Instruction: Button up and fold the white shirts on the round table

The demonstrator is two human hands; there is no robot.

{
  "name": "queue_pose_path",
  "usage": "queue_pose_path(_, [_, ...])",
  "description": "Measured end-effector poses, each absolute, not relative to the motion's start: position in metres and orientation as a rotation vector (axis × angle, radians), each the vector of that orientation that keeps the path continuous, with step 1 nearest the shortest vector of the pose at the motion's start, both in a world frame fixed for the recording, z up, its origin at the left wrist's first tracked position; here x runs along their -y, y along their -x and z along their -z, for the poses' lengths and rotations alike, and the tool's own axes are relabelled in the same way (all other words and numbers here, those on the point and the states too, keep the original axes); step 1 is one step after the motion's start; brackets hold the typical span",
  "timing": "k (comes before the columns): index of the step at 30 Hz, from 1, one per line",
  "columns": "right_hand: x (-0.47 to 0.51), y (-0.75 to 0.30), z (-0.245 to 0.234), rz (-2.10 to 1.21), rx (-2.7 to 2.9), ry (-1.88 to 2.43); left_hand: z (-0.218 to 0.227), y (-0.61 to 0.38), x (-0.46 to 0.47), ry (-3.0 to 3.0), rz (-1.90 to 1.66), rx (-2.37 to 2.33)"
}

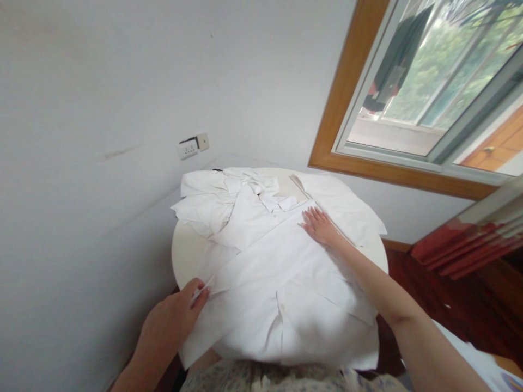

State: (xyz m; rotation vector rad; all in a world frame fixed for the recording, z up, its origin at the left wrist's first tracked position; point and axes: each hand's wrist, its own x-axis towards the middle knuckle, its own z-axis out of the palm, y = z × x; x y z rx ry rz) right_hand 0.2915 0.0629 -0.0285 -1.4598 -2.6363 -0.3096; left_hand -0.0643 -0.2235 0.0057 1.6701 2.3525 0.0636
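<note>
A white button-up shirt [261, 261] lies spread over a round table, its collar toward the far side and its lower edge hanging over the near rim. My left hand [180, 310] pinches the shirt's fabric at the left side, pulling up a small fold. Flat on the cloth near the upper right rests my right hand [321, 226], fingers spread. Beyond the collar, at the far left, is a crumpled white garment [208, 196]. A smoothly folded white cloth [339, 204] lies to the right of my right hand.
The round table [183, 256] stands in a corner against white walls. A wall socket [188, 149] is at the back left. To the right are a wood-framed window [351, 81] and a red and cream curtain [453, 245]. White material [469, 354] shows at the lower right.
</note>
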Motion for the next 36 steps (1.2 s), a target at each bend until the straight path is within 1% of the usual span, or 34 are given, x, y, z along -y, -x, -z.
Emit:
queue_pose_path(4, [-0.069,-0.285,0.035,0.232,2.64,1.514,-0.009,0.065,0.227,-1.64,-0.04,-2.405])
queue_pose_path(11, [-0.071,-0.277,0.042,0.266,2.599,1.465,-0.017,0.067,0.229,-1.585,0.013,-2.407])
queue_pose_path(14, [-0.071,-0.276,0.042,0.235,2.62,1.476,-0.02,0.072,0.228,-1.687,-0.073,-2.429])
queue_pose_path(17, [-0.077,-0.276,0.029,0.277,2.624,1.429,-0.025,0.079,0.212,-1.967,-0.254,-2.406])
queue_pose_path(19, [-0.087,-0.273,0.015,0.301,2.591,1.438,-0.031,0.081,0.185,-2.17,-0.397,-2.301])
queue_pose_path(22, [-0.108,-0.267,-0.007,0.351,2.478,1.578,-0.042,0.081,0.116,-2.461,-0.547,-2.043])
queue_pose_path(24, [-0.123,-0.263,-0.017,0.407,2.42,1.689,-0.048,0.081,0.061,-2.526,-0.57,-2.081])
queue_pose_path(27, [-0.141,-0.256,-0.023,0.413,2.431,1.79,-0.053,0.082,-0.011,-2.416,-0.482,-2.349])
queue_pose_path(29, [-0.15,-0.253,-0.024,0.374,2.492,1.792,-0.054,0.084,-0.043,-2.34,-0.426,-2.432])
queue_pose_path(33, [-0.165,-0.248,-0.025,0.311,2.624,1.772,-0.053,0.083,-0.072,-2.264,-0.35,-2.433])
queue_pose_path(36, [-0.173,-0.245,-0.029,0.292,2.655,1.766,-0.055,0.075,-0.079,-2.275,-0.224,-2.393])
